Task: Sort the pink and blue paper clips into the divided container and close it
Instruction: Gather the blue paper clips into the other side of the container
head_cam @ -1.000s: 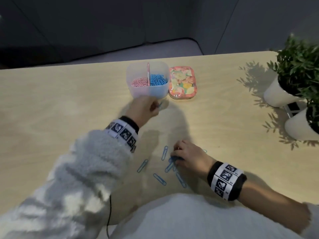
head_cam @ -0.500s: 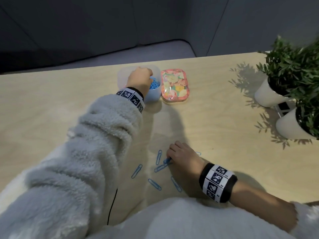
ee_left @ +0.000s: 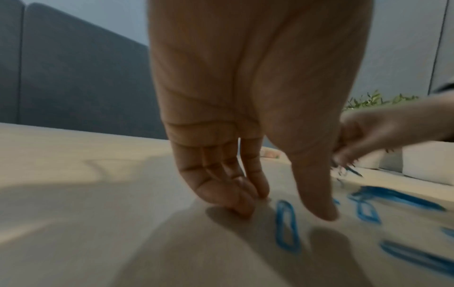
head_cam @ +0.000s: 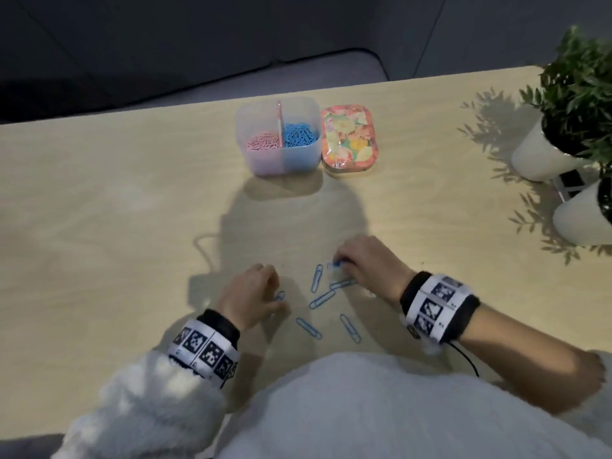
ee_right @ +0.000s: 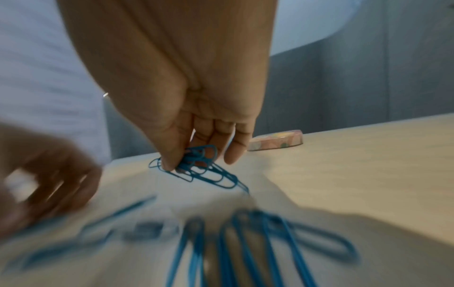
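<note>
Six blue paper clips lie loose on the worktop [head_cam: 99, 200] in the head view, all between the two hands. One clip [head_cam: 280, 295] lies right at the left hand's [head_cam: 250, 294] fingertips; in the left wrist view it [ee_left: 286, 226] sits flat between the fingers [ee_left: 230, 196] and the thumb [ee_left: 317, 194], which point down at the worktop with a narrow gap and hold nothing. A second clip [head_cam: 317, 277] and a third clip [head_cam: 322, 299] lie between the hands, a fourth clip [head_cam: 341, 284] lies just beside the right hand [head_cam: 367, 263], and a fifth clip [head_cam: 308, 328] and sixth clip [head_cam: 350, 328] lie nearer the person's body.

The right hand's grip is closed on a small bunch of blue clips [ee_right: 199, 167], pinched between thumb and fingers just above the worktop; the bunch [head_cam: 334, 265] shows at its fingertips in the head view. How many clips are in the bunch cannot be told.

Well beyond both hands stands one translucent divided container [head_cam: 281, 160], open, with two compartments split by a pink divider [head_cam: 280, 122]. The compartment on the left hand's side holds a heap of pink clips [head_cam: 263, 142]; the one on the right hand's side holds a heap of blue clips [head_cam: 299, 135]. One floral lid [head_cam: 349, 139] lies flat just beside the container on that same side. Two white plant pots stand far out past the right hand: a farther pot [head_cam: 536, 157] and a nearer pot [head_cam: 579, 220].
</note>
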The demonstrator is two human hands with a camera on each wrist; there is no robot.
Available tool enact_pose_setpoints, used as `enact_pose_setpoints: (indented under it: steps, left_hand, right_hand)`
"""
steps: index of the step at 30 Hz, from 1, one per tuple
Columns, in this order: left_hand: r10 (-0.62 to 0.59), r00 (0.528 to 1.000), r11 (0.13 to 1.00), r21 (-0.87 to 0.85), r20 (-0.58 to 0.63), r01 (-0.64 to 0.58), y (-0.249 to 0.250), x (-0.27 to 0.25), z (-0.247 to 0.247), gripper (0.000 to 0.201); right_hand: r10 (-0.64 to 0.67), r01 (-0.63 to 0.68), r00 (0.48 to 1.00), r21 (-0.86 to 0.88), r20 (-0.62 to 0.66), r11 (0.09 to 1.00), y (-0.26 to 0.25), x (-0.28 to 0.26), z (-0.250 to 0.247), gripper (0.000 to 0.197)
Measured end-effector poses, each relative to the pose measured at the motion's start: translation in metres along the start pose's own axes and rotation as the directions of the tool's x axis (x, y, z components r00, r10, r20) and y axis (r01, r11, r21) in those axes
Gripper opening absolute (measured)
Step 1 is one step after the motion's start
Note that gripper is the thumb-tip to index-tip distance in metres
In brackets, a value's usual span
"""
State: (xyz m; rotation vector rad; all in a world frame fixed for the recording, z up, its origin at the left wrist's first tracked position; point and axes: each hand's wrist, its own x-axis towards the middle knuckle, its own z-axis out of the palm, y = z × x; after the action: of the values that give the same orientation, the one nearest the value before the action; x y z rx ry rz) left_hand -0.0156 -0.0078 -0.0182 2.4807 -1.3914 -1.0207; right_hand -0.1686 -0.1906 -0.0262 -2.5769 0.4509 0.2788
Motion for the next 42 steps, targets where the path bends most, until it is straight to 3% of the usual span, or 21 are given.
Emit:
enact_pose_setpoints:
  steps: [4, 10, 13, 17, 19, 22, 26, 29, 32, 35, 38, 42]
  left_hand:
    - [0.040, 0.998, 0.998, -0.043, -0.040, -0.042, -0.002, -0.005, 0.015, 0.013]
    - [0.083, 0.994, 0.997, 0.003, -0.074, -0.083, -0.002, 0.000, 0.016, 0.006]
    - [0.092, 0.995, 0.994, -0.055, -0.032, -0.094, 0.002, 0.002, 0.008, 0.004]
    - [0.124, 0.992, 0.989, -0.080, -0.007, -0.124, 0.010, 0.008, 0.002, 0.008]
    - [0.136, 0.990, 0.985, -0.103, -0.021, -0.138, 0.016, 0.012, 0.001, 0.009]
    - [0.150, 0.988, 0.980, -0.126, -0.036, -0.153, 0.024, 0.016, 0.000, 0.012]
    - [0.150, 0.988, 0.972, -0.179, -0.047, -0.156, 0.026, 0.019, 0.004, 0.017]
    - [0.135, 0.989, 0.967, -0.211, -0.059, -0.144, 0.025, 0.020, 0.010, 0.021]
    - [0.090, 0.992, 0.963, -0.247, -0.089, -0.109, 0.027, 0.022, 0.015, 0.021]
    - [0.036, 0.995, 0.972, -0.229, -0.098, -0.058, 0.036, 0.027, 0.018, 0.022]
    - [0.054, 0.994, 0.992, -0.110, -0.098, -0.065, 0.045, 0.035, 0.025, 0.025]
    - [0.157, 0.982, 0.988, 0.009, -0.100, -0.157, 0.048, 0.036, 0.031, 0.021]
  right_hand:
    - [0.123, -0.034, 0.965, 0.354, -0.233, 0.935, -0.003, 0.033, -0.046, 0.016]
    - [0.284, -0.086, 0.920, 0.570, -0.269, 0.817, -0.008, 0.111, -0.110, 0.012]
    - [0.382, -0.150, 0.867, 0.564, -0.320, 0.812, -0.011, 0.145, -0.124, 0.011]
    - [0.429, -0.198, 0.814, 0.508, -0.391, 0.839, -0.017, 0.175, -0.133, 0.026]
    - [0.440, -0.247, 0.826, 0.475, -0.353, 0.845, -0.020, 0.181, -0.132, 0.009]
    - [0.449, -0.279, 0.834, 0.457, -0.320, 0.844, -0.019, 0.172, -0.134, 0.014]
    - [0.422, -0.177, 0.830, 0.544, -0.366, 0.820, -0.009, 0.126, -0.133, 0.018]
    - [0.441, -0.260, 0.876, 0.579, -0.195, 0.773, 0.011, 0.076, -0.103, 0.020]
    - [0.454, -0.395, 0.888, 0.386, -0.071, 0.833, 0.028, 0.038, -0.062, 0.025]
    - [0.475, -0.443, 0.875, 0.248, -0.089, 0.862, 0.032, 0.031, -0.034, 0.004]
    - [0.390, -0.370, 0.914, 0.170, -0.110, 0.914, 0.029, 0.032, -0.017, 0.014]
    - [0.218, -0.217, 0.974, 0.022, -0.067, 0.976, 0.024, 0.004, -0.006, 0.013]
